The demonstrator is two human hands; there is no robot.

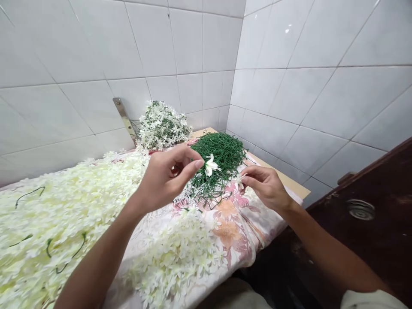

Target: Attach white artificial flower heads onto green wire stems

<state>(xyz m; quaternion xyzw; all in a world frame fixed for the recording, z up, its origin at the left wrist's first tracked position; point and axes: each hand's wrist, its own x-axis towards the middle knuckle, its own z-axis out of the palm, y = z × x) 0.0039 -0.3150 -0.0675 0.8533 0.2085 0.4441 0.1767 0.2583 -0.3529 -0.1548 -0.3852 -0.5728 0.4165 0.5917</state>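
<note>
My left hand (175,174) is closed in a pinch, thumb against forefinger. From its fingertips a white artificial flower (210,165) points right, with a bit of green at its base. Off to the right, my right hand (265,184) pinches a white flower head (240,181), partly covered by the fingers. Behind and between both hands lies a heap of thin green stems (222,148), some with white ends toward the front. A small pile of loose white blossoms (180,253) rests on the floral cloth (228,221) nearest my body.
Pale loose blossoms (58,214) spread thickly over the left side, with a few green stems on top. A bunch of stemmed white flowers (164,126) stands against the tiled wall (151,43), beside a metal bracket (124,120). Dark wood (370,206) is at the right.
</note>
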